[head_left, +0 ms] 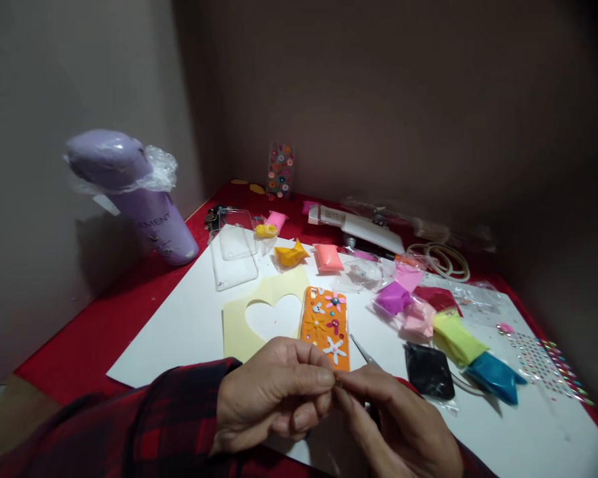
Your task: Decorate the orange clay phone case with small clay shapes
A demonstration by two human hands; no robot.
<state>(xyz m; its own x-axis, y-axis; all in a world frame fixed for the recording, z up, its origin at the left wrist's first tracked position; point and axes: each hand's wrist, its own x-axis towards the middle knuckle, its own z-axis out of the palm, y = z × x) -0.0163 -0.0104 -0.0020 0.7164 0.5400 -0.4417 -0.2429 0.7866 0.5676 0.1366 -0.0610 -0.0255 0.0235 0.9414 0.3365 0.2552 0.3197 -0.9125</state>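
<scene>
My left hand (279,388) is closed, its thumb and forefinger pinched together at the lower middle. Against its fingertips press the thumb and forefinger of my right hand (396,418), also pinched. A tiny orange-brown bit shows between the fingertips, too small to name. Just beyond my hands lies an orange phone case (325,325) decorated with flowers and beads. Tweezers (363,350) rest to its right, partly hidden by my right hand. On the left, a yellow paper sheet (236,328) has a heart-shaped cutout.
Clear cases (234,265) lie at the back left of the white board (164,345). Clay packets, including an orange-pink one (327,257) and a blue one (496,377), spread rightward. Bead sheets (538,358) are far right. A purple bottle-like object (149,216) stands left.
</scene>
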